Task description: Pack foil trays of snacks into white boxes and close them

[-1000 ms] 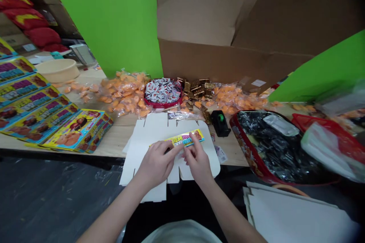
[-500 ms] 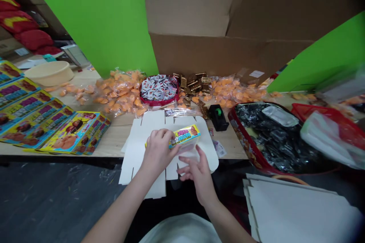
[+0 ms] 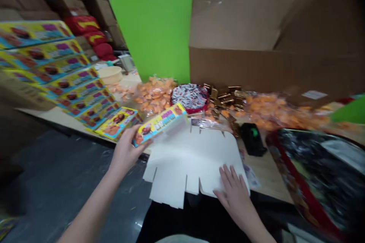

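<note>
My left hand (image 3: 125, 151) is closed on a yellow printed box panel (image 3: 160, 123) and holds it lifted above the left edge of a flat white die-cut carton blank (image 3: 194, 159) that lies on the table. My right hand (image 3: 234, 189) lies flat with fingers spread on the near right corner of that blank. The view is blurred by head motion.
Stacks of yellow printed packages (image 3: 71, 87) line the table's left side. Behind the blank lie orange wrapped sweets (image 3: 154, 95), a red bowl of white sachets (image 3: 189, 98), gold-wrapped pieces (image 3: 224, 97) and a black tape dispenser (image 3: 252, 139). A large open cardboard box (image 3: 256, 49) stands behind; a red tin of dark packets (image 3: 316, 174) is right.
My left hand has lifted the yellow panel off the blank and carried it left. My right hand let go of it and dropped flat onto the blank. The camera swung left.
</note>
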Action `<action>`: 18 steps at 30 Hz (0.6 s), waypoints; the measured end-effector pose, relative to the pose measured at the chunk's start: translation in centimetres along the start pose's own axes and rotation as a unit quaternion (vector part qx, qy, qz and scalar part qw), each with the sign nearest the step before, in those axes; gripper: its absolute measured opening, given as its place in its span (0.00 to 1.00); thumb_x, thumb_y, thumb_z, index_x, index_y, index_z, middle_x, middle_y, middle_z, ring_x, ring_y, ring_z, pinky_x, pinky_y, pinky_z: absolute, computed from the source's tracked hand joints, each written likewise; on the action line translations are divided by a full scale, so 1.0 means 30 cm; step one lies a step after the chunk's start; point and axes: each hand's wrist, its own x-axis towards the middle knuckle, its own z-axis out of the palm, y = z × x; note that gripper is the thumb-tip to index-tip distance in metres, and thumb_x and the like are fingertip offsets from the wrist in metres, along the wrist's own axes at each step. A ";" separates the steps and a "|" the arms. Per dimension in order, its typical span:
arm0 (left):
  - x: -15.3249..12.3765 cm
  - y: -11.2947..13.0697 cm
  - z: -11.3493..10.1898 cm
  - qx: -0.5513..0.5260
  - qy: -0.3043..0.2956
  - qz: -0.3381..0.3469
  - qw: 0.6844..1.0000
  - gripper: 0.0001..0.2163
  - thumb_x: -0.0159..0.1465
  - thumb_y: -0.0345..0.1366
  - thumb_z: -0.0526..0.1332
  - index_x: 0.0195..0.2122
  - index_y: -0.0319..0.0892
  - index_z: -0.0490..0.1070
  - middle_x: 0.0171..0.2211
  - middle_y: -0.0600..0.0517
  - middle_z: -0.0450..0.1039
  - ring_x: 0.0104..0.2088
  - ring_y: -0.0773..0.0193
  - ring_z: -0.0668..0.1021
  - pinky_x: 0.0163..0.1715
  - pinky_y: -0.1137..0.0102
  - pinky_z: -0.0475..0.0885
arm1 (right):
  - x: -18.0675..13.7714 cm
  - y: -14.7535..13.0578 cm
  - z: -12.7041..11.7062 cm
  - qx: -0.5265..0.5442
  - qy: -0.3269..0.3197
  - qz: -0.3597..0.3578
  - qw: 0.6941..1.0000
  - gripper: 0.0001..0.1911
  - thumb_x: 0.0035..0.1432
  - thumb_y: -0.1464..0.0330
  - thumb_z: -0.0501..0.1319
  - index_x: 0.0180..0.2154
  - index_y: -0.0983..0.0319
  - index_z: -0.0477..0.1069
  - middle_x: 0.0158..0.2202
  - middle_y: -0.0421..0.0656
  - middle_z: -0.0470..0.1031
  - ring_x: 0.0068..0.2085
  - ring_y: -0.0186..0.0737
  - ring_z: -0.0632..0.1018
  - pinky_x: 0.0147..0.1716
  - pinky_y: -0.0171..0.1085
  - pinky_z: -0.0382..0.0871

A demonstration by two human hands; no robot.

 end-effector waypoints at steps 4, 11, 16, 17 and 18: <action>0.039 -0.251 -0.087 0.184 0.163 -0.034 0.969 0.23 0.59 0.35 0.61 0.56 0.41 0.65 0.52 0.41 0.66 0.55 0.49 0.68 0.57 0.57 0.63 | -0.028 0.091 0.084 -0.093 -0.002 -0.135 0.987 0.32 0.62 0.55 0.51 0.64 0.61 0.56 0.62 0.53 0.62 0.60 0.58 0.67 0.52 0.57 0.63; -0.057 -0.455 0.008 0.247 0.157 -0.074 0.953 0.27 0.62 0.41 0.58 0.60 0.34 0.60 0.59 0.31 0.58 0.62 0.40 0.59 0.58 0.47 0.56 | 0.021 0.140 0.014 -0.093 -0.007 -0.240 0.966 0.29 0.57 0.56 0.60 0.58 0.58 0.67 0.57 0.48 0.71 0.52 0.50 0.76 0.43 0.42 0.74; -0.178 -0.289 0.086 0.023 0.047 -0.188 0.981 0.22 0.61 0.49 0.58 0.49 0.37 0.69 0.51 0.35 0.68 0.56 0.42 0.68 0.54 0.45 0.60 | 0.120 0.075 -0.100 -0.017 -0.024 -0.259 0.965 0.15 0.60 0.65 0.59 0.49 0.51 0.75 0.46 0.39 0.79 0.44 0.42 0.80 0.46 0.42 0.74; -0.175 -0.259 0.092 -0.065 -0.049 -0.237 0.968 0.22 0.61 0.52 0.57 0.44 0.37 0.71 0.45 0.37 0.72 0.50 0.44 0.73 0.51 0.48 0.65 | 0.143 0.061 -0.137 0.000 -0.004 -0.258 0.966 0.15 0.60 0.66 0.58 0.49 0.50 0.75 0.44 0.38 0.80 0.43 0.42 0.81 0.48 0.42 0.73; -0.162 -0.235 0.095 -0.142 -0.141 -0.281 0.939 0.23 0.60 0.55 0.56 0.39 0.38 0.73 0.39 0.40 0.74 0.44 0.46 0.76 0.46 0.50 0.69 | 0.164 0.048 -0.179 0.014 0.019 -0.256 0.966 0.16 0.60 0.66 0.58 0.50 0.50 0.74 0.44 0.38 0.80 0.44 0.42 0.80 0.49 0.43 0.73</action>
